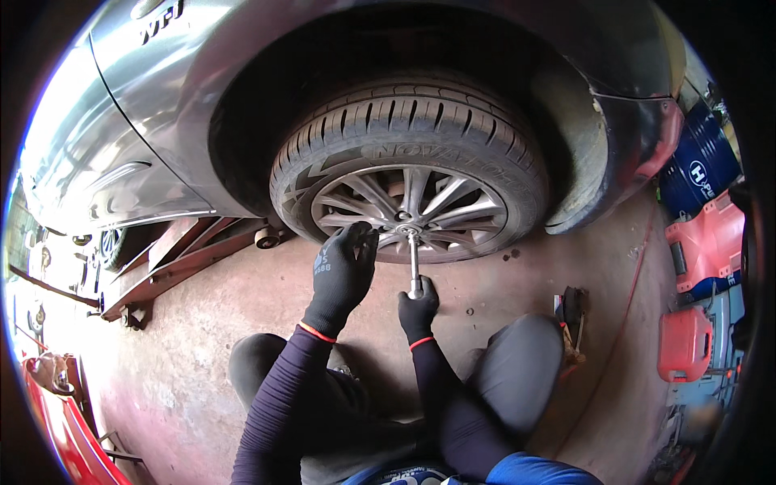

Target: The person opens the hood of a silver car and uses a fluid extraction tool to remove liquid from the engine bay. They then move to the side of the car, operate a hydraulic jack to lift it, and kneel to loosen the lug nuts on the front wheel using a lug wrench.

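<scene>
Fingers (410, 305) of the black-gloved right hand (419, 314) were clamped round the near end of a metal wrench (415, 265), which ran from the centre of the wheel (415, 191) toward the person. The wheel stood within the arch of a grey car (166, 149), its tire (352, 162) just above the pinkish floor (206, 295) or touching it; which of these could not be told. The left hand (341, 271) was raised beside the spokes, its fingertips close to the hub—whether they held anything could not be told. A reddish metal beam (158, 275) lay at the car's side, to the left. Slipping appeared the chief hazard: a tool head seated shallowly or pulled askew might have jumped off, driving the right knuckles toward the floor. Left fingertips so near the hub risked a pinch against the spokes—likeliest if the wrench had swung leftward, or the wheel had turned under load.
</scene>
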{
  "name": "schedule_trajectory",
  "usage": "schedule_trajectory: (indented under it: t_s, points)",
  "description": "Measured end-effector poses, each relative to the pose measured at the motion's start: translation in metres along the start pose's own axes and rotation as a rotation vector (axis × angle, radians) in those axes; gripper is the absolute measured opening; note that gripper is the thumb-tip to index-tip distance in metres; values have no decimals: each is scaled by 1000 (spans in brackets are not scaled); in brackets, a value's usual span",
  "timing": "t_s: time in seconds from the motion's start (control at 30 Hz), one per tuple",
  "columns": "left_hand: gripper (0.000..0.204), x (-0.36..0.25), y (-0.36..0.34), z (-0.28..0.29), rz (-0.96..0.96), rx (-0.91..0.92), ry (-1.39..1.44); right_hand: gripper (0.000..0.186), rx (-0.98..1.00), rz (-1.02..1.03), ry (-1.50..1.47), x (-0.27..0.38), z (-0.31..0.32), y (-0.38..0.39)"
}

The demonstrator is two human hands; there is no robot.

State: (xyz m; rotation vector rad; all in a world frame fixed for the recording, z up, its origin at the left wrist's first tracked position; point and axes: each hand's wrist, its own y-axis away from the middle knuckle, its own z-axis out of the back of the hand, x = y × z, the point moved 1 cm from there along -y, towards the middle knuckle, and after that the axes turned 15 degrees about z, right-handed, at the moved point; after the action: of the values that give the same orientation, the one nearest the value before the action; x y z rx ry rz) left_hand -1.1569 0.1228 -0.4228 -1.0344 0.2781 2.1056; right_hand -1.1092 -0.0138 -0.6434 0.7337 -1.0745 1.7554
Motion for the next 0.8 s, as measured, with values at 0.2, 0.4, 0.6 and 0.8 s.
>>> schedule_trajectory:
  t_s: [0.2, 0.4, 0.6, 0.8]
  points:
    - [20, 2, 7, -9, -60, 15, -10, 23, 63, -368, -876, 2, -5, 6]
    - [19, 3, 9, -5, -38, -39, -27, 30, 81, 53, 67, -7, 1, 2]
    - [19, 3, 10, -5, -52, -57, -24, 21, -44, -855, -2026, -2, -23, 13]
    - [21, 10, 6, -11, -73, -47, -69, 33, 125, 218, 375, -1, 8, 1]
